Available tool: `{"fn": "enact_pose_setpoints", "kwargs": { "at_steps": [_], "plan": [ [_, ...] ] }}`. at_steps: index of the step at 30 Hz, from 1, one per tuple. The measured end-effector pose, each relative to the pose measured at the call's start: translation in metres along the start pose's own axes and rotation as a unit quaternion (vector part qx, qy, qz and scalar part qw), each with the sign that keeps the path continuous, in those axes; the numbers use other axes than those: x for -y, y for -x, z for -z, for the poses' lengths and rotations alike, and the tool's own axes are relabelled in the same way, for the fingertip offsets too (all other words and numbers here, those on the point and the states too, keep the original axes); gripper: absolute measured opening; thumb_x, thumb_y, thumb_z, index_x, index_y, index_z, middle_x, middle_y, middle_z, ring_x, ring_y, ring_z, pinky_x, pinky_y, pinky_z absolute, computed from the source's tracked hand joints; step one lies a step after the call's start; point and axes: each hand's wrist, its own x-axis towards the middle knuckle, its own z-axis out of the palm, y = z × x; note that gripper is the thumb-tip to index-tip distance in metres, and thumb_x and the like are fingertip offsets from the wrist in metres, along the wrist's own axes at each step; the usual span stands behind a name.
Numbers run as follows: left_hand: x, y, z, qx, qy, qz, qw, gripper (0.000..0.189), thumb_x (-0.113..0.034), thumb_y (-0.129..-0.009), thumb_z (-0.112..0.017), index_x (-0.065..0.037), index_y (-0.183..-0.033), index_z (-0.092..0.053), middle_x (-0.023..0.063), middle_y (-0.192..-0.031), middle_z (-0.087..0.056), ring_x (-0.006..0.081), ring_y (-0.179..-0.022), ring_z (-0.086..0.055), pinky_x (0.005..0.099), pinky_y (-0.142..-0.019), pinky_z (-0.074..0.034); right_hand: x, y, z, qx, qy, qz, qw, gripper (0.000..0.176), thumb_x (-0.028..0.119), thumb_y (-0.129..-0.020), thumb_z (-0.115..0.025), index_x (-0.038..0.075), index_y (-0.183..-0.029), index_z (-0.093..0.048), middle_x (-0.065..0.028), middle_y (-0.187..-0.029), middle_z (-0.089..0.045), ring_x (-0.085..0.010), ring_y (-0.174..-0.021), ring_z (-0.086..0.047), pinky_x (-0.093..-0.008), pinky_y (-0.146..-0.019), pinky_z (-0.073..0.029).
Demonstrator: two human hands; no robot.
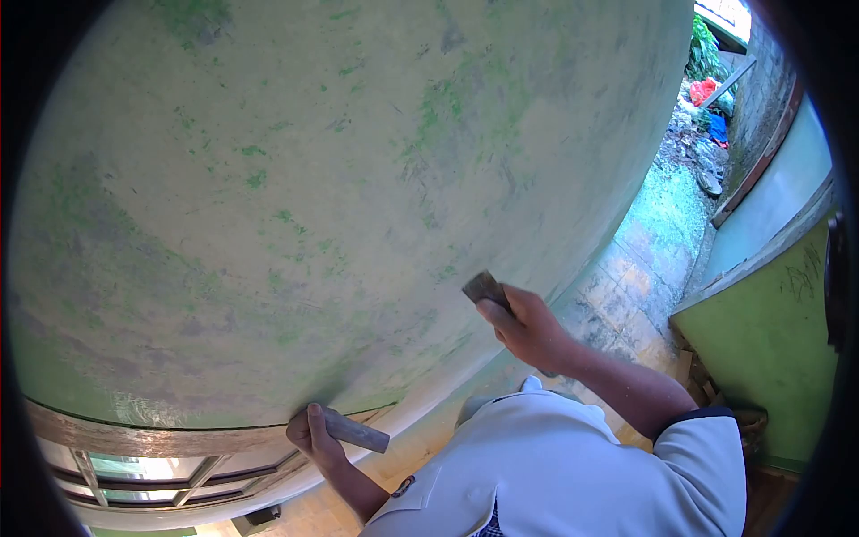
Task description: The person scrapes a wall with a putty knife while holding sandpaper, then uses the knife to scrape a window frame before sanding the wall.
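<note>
Wall (340, 197) takes up most of the view: pale grey-white, blotchy, green showing through in ragged patches, a plainer green strip along its lower left edge. Below that edge, a worn timber rail (161, 441); under the rail, a window (148, 470) with crossed bars. Further right and well below the wall, a dark object (261, 517), too small to tell.

Left hand (313, 437) at the wall's lower edge, by the rail's right part, fingers closed round a grey bar (360, 431), its free end pointing right. Cannot tell if bar and wall touch.

Right hand (528, 331) higher, before the wall's lower right part, gripping a dark block (484, 288). Block covers a bit of wall; contact unclear. Pale shirt (555, 456) below the wall hides much of the floor (626, 277), which runs tiled along the wall's right side; right forearm crosses it too.

Beyond the wall's upper right edge: heap (691, 148) of rubbish narrowing the passage, red bag (703, 91) on it, slanting plank (729, 82), leaves (705, 54) behind. Farther right of the wall: pale blue panel (769, 197), then green panel (778, 345) in front, bounding the floor on that side.
</note>
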Motion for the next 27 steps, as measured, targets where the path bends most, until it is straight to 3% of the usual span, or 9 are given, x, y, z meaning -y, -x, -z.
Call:
{"fn": "enact_pose_setpoints", "kwargs": {
  "at_steps": [3,7,9,13,17,19,20,23,27],
  "plan": [
    [0.004,0.0,0.002,-0.005,0.002,-0.007,1.0,0.045,-0.021,-0.087,-0.058,-0.003,-0.049,-0.04,-0.0013,-0.046,-0.039,0.0076,-0.046,-0.033,0.0281,-0.045,-0.023,-0.018,0.01,-0.003,0.032,0.015,0.007,0.999,0.028,0.026,-0.096,-0.048,0.003,-0.079,-0.046,0.0025,-0.058,-0.042,-0.0051,-0.053,-0.038,-0.025,-0.045,-0.033],
    [0.0,0.002,0.001,0.004,-0.004,-0.002,1.0,0.046,-0.022,-0.087,-0.058,-0.003,-0.049,-0.04,-0.0015,-0.046,-0.039,0.0076,-0.046,-0.032,0.028,-0.045,-0.022,0.001,-0.01,-0.011,-0.007,0.013,0.058,0.998,0.027,0.024,-0.095,-0.049,0.003,-0.079,-0.046,0.0023,-0.059,-0.042,-0.0053,-0.055,-0.039,-0.0256,-0.047,-0.034],
    [0.0,-0.001,-0.001,0.001,0.003,0.002,1.0,0.046,-0.022,-0.087,-0.058,-0.003,-0.049,-0.04,-0.0016,-0.046,-0.039,0.0076,-0.046,-0.032,0.028,-0.045,-0.022,0.004,-0.015,-0.011,-0.001,0.021,0.064,0.998,0.034,0.029,-0.094,-0.051,-0.002,-0.079,-0.049,-0.0088,-0.059,-0.046,-0.0149,-0.056,-0.043,-0.034,-0.054,-0.039],
    [0.001,0.0,0.001,0.0,-0.001,-0.008,1.0,0.046,-0.022,-0.087,-0.058,-0.003,-0.049,-0.04,-0.0015,-0.046,-0.039,0.0078,-0.045,-0.032,0.0279,-0.045,-0.022,0.003,0.002,-0.006,-0.016,-0.017,0.013,1.0,0.034,0.029,-0.094,-0.05,-0.002,-0.08,-0.049,-0.0097,-0.059,-0.046,-0.0163,-0.056,-0.043,-0.0346,-0.054,-0.039],
    [0.005,0.002,-0.001,-0.022,-0.001,-0.004,1.0,0.046,-0.022,-0.087,-0.058,-0.003,-0.049,-0.041,-0.0015,-0.046,-0.04,0.008,-0.046,-0.033,0.0279,-0.045,-0.023,-0.012,0.004,-0.012,0.034,0.0,-0.016,0.999,0.034,0.029,-0.095,-0.05,-0.001,-0.08,-0.048,-0.0061,-0.059,-0.046,-0.0118,-0.058,-0.043,-0.0317,-0.053,-0.038],
    [0.002,0.002,0.0,-0.015,-0.002,-0.001,1.0,0.045,-0.022,-0.087,-0.058,-0.003,-0.049,-0.041,-0.0015,-0.046,-0.04,0.0079,-0.046,-0.034,0.0279,-0.045,-0.023,0.001,-0.016,-0.015,0.003,-0.024,0.06,0.998,0.026,0.027,-0.096,-0.047,0.004,-0.083,-0.046,0.0026,-0.058,-0.041,-0.0048,-0.049,-0.038,-0.0238,-0.043,-0.033],
    [0.001,0.001,-0.001,-0.01,0.0,-0.001,1.0,0.045,-0.021,-0.087,-0.058,-0.003,-0.05,-0.041,-0.0015,-0.046,-0.041,0.0079,-0.046,-0.034,0.0278,-0.045,-0.023,0.007,-0.014,-0.015,0.004,-0.024,0.06,0.998,0.026,0.027,-0.096,-0.047,0.004,-0.083,-0.046,0.0026,-0.058,-0.041,-0.0048,-0.049,-0.038,-0.0238,-0.043,-0.033],
    [0.001,0.003,0.002,0.005,0.017,0.023,1.0,0.04,-0.017,-0.087,-0.059,-0.006,-0.052,-0.045,-0.0001,-0.051,-0.045,0.0073,-0.047,-0.04,0.0256,-0.045,-0.032,0.013,0.0,-0.016,0.017,-0.13,-0.027,0.991,0.026,0.027,-0.096,-0.048,0.005,-0.081,-0.045,0.0027,-0.058,-0.041,-0.0046,-0.047,-0.037,-0.0235,-0.042,-0.032],
    [0.011,0.001,0.006,0.006,0.02,0.004,1.0,0.04,-0.017,-0.087,-0.06,-0.006,-0.052,-0.044,-0.0001,-0.052,-0.045,0.0074,-0.046,-0.04,0.0253,-0.044,-0.032,-0.026,0.013,-0.018,0.029,-0.028,0.01,0.999,0.027,0.027,-0.096,-0.047,0.006,-0.08,-0.042,0.0025,-0.057,-0.04,-0.0048,-0.045,-0.037,-0.0235,-0.04,-0.031]
  ]
}}
